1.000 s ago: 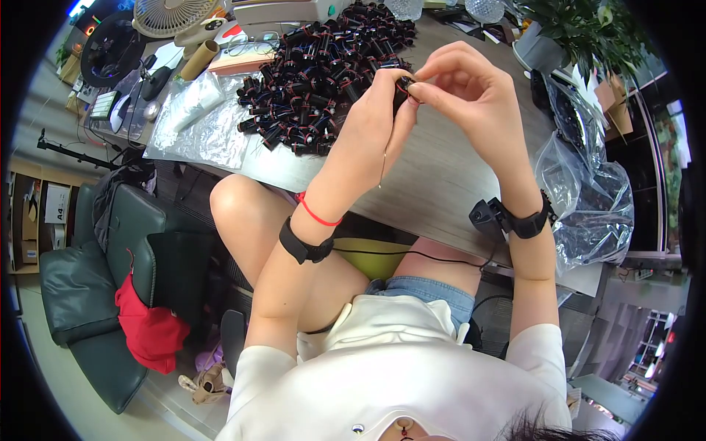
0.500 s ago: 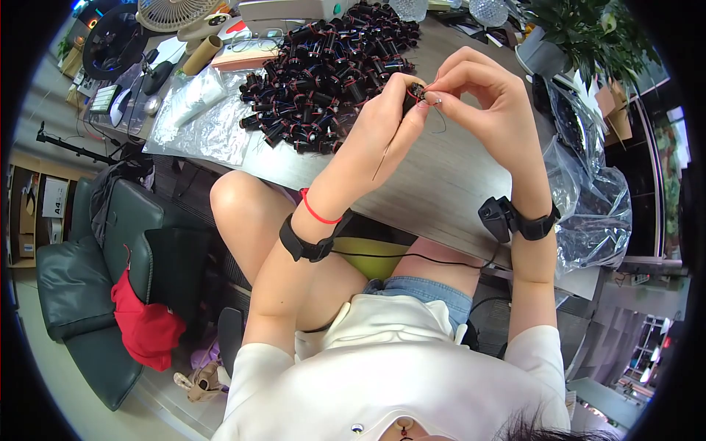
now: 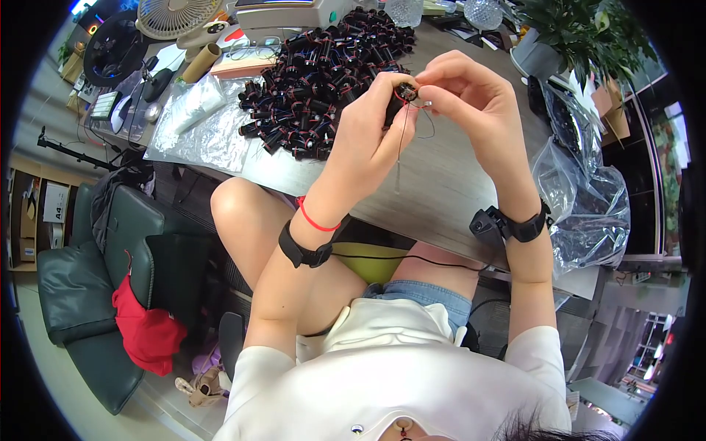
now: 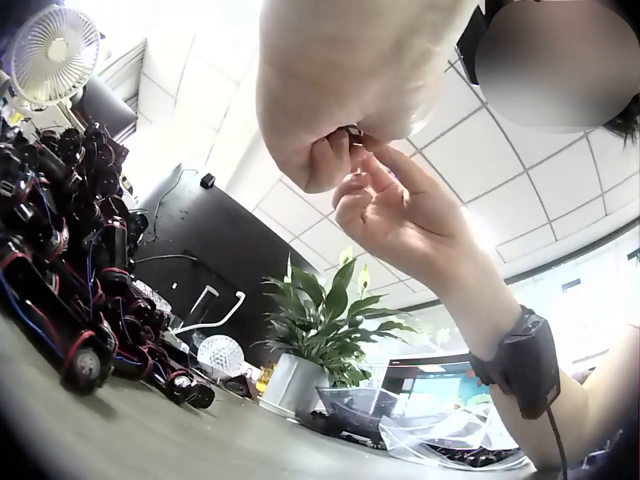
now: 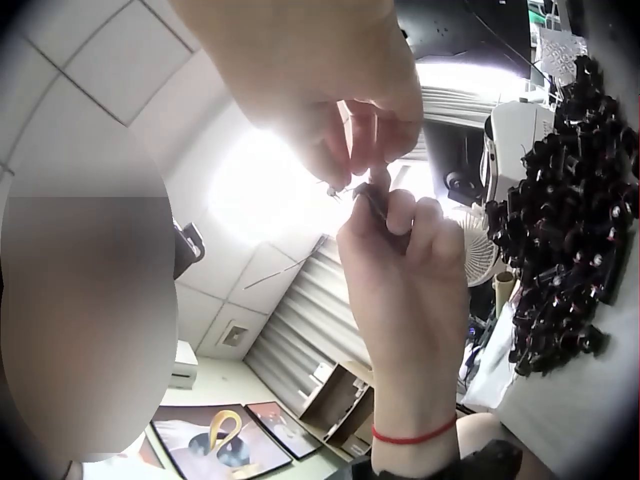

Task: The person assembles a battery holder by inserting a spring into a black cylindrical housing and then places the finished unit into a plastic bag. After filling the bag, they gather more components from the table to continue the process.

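Above the table, the left hand (image 3: 368, 132) grips a small black cylindrical part (image 3: 405, 92), its open-looking end facing up with a red wire round the rim. Fingers cover most of its body. Thumb and forefinger of the right hand (image 3: 478, 99) pinch right at that end, where a thin dark wire (image 3: 431, 126) loops out; what exactly sits between the fingertips I cannot tell. Another thin lead (image 3: 400, 154) hangs below the left thumb. From the right wrist view, the dark part (image 5: 372, 200) shows between both hands' fingertips. A big heap of similar black parts (image 3: 316, 88) with red and blue wires lies beyond the left hand.
Clear plastic bags (image 3: 198, 121) lie left of the heap, near a cardboard tube (image 3: 201, 63) and a fan (image 3: 176, 15). On the right stand a potted plant (image 3: 540, 55) and more crumpled plastic (image 3: 588, 206). A cable (image 3: 412, 256) runs between the wrist straps.
The right hand has shifted slightly right and back, its fingers staying at the part's end. The left hand has tilted the part, so its end and the looping wire now show more.
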The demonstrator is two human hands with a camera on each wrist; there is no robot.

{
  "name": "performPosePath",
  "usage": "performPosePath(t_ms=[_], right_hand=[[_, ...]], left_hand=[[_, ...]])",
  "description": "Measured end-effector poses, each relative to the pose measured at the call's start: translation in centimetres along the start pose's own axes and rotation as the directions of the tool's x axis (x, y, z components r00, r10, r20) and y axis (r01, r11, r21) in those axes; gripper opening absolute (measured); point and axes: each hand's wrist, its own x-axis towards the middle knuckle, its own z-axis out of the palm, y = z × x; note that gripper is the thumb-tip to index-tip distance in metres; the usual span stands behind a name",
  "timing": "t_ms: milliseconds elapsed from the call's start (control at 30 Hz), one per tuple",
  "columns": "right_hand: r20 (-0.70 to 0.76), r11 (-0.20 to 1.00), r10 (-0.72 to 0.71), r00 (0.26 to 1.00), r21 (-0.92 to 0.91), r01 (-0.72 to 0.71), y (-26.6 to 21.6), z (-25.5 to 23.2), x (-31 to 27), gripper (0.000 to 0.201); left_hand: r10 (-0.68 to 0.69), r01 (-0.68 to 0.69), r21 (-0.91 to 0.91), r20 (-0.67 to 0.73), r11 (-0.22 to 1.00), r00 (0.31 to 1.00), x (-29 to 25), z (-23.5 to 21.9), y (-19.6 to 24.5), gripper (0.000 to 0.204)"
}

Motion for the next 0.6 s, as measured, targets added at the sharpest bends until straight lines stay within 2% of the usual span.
performPosePath(t_ms=[33,133,300,333,400,433,467,533,600], right_hand=[[0.001,1.000,-0.001,1.000,-0.003,0.001,0.0,-0.1,0.0,0.011],[0.032,0.981,-0.157,0.987,-0.112,0.160,0.4,-0.3,-0.1,0.012],[-0.018,0.960,-0.239,0.971,-0.157,0.234,0.6,0.0,-0.2,0.013],[-0.007,0.905,-0.313,0.950,-0.304,0.296,0.5,-0.1,-0.3,0.014],[0.046,0.723,-0.447,0.893,-0.569,0.392,0.4,-0.3,-0.4,0.016],[0.046,0.724,-0.447,0.893,-0.568,0.392,0.4,-0.2,-0.4,0.016],[0.085,0.622,-0.508,0.857,-0.652,0.433,0.4,-0.1,-0.4,0.017],[0.182,0.385,-0.605,0.775,-0.785,0.485,0.4,0.1,-0.4,0.020],[0.176,0.371,-0.604,0.777,-0.801,0.469,0.5,0.4,-0.5,0.021]], left_hand=[[0.011,-0.011,-0.027,-0.007,1.000,1.000,0.1,0.1,0.0,0.021],[0.044,-0.043,-0.085,0.013,0.995,0.999,0.1,0.0,-1.1,0.023],[0.095,-0.096,-0.075,-0.011,0.993,0.995,0.2,0.5,-0.7,0.027],[0.095,-0.096,-0.076,-0.014,0.993,0.995,0.2,0.5,-0.7,0.027],[0.115,-0.114,0.020,-0.062,0.993,0.991,0.2,0.3,-0.9,0.029],[0.127,-0.121,0.068,-0.084,0.990,0.988,0.2,0.3,-0.9,0.030],[0.126,-0.121,0.068,-0.084,0.990,0.988,0.2,0.2,-0.9,0.030],[0.129,-0.109,0.119,-0.181,0.987,0.975,0.1,0.0,-0.9,0.034],[0.131,-0.100,0.143,-0.229,0.985,0.965,0.1,-0.2,-0.9,0.035]])
